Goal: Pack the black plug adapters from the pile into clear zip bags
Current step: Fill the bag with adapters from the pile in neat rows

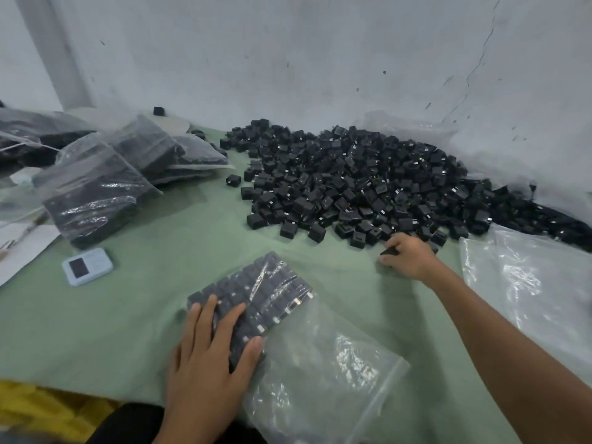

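A big pile of black plug adapters (pixel 358 184) lies on the green cloth against the wall. In front of me lies a clear zip bag (pixel 320 357), its far end filled with adapters in neat rows (pixel 256 293). My left hand (pixel 211 357) rests flat on those bagged adapters, fingers straight. My right hand (pixel 408 256) reaches to the pile's near edge and its curled fingers pinch one black adapter (pixel 389 251).
Several filled clear bags (pixel 96 190) are stacked at the left. A small light-blue device (pixel 87 266) lies near them, with white papers (pixel 22 241) at the left edge. Loose empty plastic bags (pixel 525 283) lie at the right. A yellow thing (pixel 38 411) shows below the table's front edge.
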The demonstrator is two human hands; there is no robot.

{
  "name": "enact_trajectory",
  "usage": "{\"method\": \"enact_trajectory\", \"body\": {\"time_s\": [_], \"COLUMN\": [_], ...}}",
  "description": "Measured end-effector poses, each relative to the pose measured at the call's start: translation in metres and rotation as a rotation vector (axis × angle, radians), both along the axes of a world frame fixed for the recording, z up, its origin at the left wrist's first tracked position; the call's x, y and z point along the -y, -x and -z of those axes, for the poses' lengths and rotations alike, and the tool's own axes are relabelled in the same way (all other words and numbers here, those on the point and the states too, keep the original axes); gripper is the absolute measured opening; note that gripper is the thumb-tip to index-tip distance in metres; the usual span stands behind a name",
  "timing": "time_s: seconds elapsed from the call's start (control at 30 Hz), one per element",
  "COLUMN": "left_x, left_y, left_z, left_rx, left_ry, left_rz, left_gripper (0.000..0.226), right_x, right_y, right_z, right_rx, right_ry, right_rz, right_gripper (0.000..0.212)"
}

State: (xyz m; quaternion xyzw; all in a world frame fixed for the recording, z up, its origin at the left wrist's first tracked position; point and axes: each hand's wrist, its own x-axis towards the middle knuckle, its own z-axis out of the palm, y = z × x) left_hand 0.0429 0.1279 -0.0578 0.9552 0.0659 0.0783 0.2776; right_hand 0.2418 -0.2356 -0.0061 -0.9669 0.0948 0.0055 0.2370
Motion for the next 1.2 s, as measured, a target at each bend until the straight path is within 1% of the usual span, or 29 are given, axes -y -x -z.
{"method": "enact_trajectory", "body": {"time_s": [0.07, 0.1, 0.2, 0.23, 0.27, 0.33, 0.4, 0.47, 0.5, 0.53, 0.57, 0.63, 0.7, 0.8, 0.87, 0.93, 1.0, 1.03, 1.07, 1.1, 1.17, 1.2], "left_x": [-0.001, -0.001, -0.001, 0.000, 0.000, 0.000, -0.001, -0.001, -0.001, -0.001, -0.001, -0.002, -0.002, -0.002, -0.002, -0.002, -0.002, -0.002, -0.002, -0.002, -0.002, -0.002], "left_y": [0.000, -0.001, 0.000, 0.000, 0.000, -0.001, -0.001, -0.001, -0.002, -0.002, -0.003, -0.004, -0.004, -0.005, -0.005, -0.006, -0.006, -0.006, -0.006, -0.006, -0.006, -0.006], "left_z": [0.001, 0.002, 0.004, 0.004, 0.004, 0.003, 0.003, 0.004, 0.004, 0.005, 0.005, 0.005, 0.006, 0.006, 0.006, 0.007, 0.008, 0.009, 0.009, 0.009, 0.009, 0.009], "left_rx": [0.006, 0.011, 0.020, 0.019, 0.015, 0.003, 0.000, 0.005, 0.006, 0.003, -0.003, -0.015, -0.014, -0.013, -0.012, -0.007, -0.001, 0.000, 0.001, 0.001, 0.001, 0.000], "left_ry": [-0.005, -0.006, -0.003, 0.003, 0.007, 0.002, 0.014, 0.028, 0.030, 0.029, 0.027, 0.026, 0.024, 0.028, 0.030, 0.028, 0.024, 0.023, 0.023, 0.023, 0.023, 0.023], "left_rz": [0.013, 0.015, 0.021, 0.024, 0.027, 0.041, 0.053, 0.061, 0.063, 0.065, 0.067, 0.068, 0.066, 0.063, 0.062, 0.064, 0.068, 0.069, 0.069, 0.071, 0.074, 0.076], "left_gripper": [0.077, 0.077, 0.077, 0.076, 0.074, 0.069, 0.066, 0.065, 0.065, 0.065, 0.065, 0.066, 0.070, 0.074, 0.073, 0.072, 0.070, 0.069, 0.068, 0.068, 0.066, 0.065], "right_x": [0.004, 0.006, 0.015, 0.017, 0.018, 0.019, 0.006, -0.025, -0.041, -0.057, -0.072, -0.099, -0.125, -0.149, -0.146, -0.136, -0.127, -0.125, -0.126, -0.126, -0.132, -0.135], "right_y": [0.027, 0.044, 0.114, 0.143, 0.175, 0.241, 0.295, 0.327, 0.333, 0.335, 0.332, 0.319, 0.301, 0.279, 0.273, 0.275, 0.280, 0.282, 0.283, 0.282, 0.277, 0.273], "right_z": [-0.012, -0.018, -0.036, -0.042, -0.046, -0.048, -0.043, -0.035, -0.031, -0.025, -0.020, -0.009, -0.006, -0.009, -0.008, 0.000, 0.008, 0.009, 0.009, 0.010, 0.006, 0.007], "right_rx": [-0.004, 0.024, 0.153, 0.165, 0.152, 0.034, -0.136, -0.225, -0.231, -0.243, -0.273, -0.273, -0.146, -0.056, -0.057, -0.124, -0.191, -0.193, -0.162, -0.107, 0.029, 0.052], "right_ry": [-0.105, -0.179, -0.493, -0.574, -0.634, -0.745, -0.817, -0.865, -0.883, -0.892, -0.968, -1.116, -1.171, -1.337, -1.462, -1.533, -1.534, -1.498, -1.419, -1.255, -0.851, -0.738], "right_rz": [-0.026, -0.016, 0.027, 0.007, -0.031, -0.097, -0.173, -0.222, -0.229, -0.257, -0.234, -0.086, 0.051, 0.139, 0.218, 0.300, 0.315, 0.294, 0.240, 0.159, 0.060, 0.037], "right_gripper": [0.037, 0.035, 0.026, 0.027, 0.032, 0.045, 0.045, 0.038, 0.033, 0.033, 0.036, 0.035, 0.027, 0.020, 0.021, 0.023, 0.026, 0.025, 0.024, 0.023, 0.024, 0.024]}}
